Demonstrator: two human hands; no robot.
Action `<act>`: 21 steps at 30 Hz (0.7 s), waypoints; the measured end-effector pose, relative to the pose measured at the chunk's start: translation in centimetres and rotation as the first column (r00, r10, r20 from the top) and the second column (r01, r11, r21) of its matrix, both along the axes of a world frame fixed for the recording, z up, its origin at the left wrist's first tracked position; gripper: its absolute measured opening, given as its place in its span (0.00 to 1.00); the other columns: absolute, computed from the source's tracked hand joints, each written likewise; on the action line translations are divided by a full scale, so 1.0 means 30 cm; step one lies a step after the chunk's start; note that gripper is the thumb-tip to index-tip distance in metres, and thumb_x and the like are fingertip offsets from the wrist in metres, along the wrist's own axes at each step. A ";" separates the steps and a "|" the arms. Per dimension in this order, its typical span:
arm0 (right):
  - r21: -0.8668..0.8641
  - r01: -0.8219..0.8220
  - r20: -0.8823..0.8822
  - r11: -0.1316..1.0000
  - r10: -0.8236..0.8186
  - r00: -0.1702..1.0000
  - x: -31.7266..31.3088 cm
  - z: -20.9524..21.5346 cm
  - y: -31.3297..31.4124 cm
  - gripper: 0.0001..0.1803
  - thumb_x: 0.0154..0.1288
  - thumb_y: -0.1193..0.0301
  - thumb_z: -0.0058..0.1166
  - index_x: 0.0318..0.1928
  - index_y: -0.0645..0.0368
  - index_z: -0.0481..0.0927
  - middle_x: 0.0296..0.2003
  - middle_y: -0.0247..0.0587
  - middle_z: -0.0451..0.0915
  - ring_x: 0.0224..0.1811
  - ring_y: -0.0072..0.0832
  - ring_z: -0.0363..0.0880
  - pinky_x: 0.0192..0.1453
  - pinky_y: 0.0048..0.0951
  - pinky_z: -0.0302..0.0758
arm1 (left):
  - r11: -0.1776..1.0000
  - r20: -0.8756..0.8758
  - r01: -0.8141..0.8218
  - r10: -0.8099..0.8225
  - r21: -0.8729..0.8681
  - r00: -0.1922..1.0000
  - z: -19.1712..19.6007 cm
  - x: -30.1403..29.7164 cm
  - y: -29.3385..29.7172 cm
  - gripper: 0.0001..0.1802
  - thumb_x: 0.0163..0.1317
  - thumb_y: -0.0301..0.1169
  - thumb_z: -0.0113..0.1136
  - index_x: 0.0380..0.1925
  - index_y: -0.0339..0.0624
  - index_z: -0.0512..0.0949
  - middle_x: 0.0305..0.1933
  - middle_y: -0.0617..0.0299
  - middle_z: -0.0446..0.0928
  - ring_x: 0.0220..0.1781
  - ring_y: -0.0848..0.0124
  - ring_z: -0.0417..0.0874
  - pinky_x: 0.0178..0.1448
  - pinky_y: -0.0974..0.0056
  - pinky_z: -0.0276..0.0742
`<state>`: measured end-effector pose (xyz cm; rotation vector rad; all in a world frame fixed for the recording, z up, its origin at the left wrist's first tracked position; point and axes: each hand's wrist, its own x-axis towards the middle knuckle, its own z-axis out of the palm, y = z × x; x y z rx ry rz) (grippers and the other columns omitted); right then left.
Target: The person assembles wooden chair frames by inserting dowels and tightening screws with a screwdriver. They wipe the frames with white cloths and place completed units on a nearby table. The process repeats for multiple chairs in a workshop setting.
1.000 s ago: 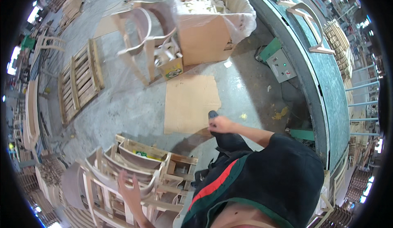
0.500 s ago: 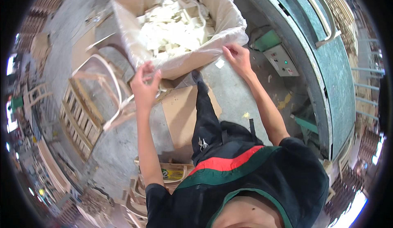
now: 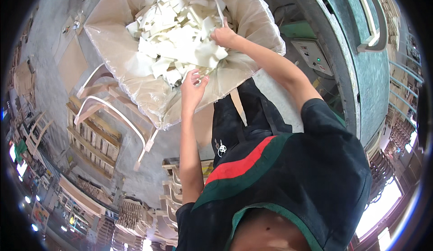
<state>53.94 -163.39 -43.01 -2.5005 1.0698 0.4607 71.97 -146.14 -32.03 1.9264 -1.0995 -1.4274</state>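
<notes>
Right fingers seemingly touch pale scraps; left fingers curl nearby

Burns nearly to white over the pale scraps, losing much surface detail. Glints in streaks along the clear plastic liner. Glares hard through a window-like opening at lower right, with small bright spots at lower left. Dims to shadow beneath the green-topped table. Bends straight edges toward a black round border, tinged blue. Softens there into indistinct clutter; looks fairly crisp at the centre.
</notes>
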 end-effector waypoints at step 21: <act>0.687 -0.275 0.498 0.673 -0.160 0.852 -0.028 0.384 -0.127 0.22 0.68 0.55 0.48 0.38 0.66 0.79 0.25 0.49 0.79 0.28 0.40 0.77 0.39 0.37 0.74 | 0.963 0.378 0.250 -0.196 -0.098 0.905 0.187 -0.089 -0.328 0.19 0.53 0.40 0.68 0.39 0.39 0.81 0.35 0.47 0.82 0.37 0.53 0.83 0.42 0.58 0.76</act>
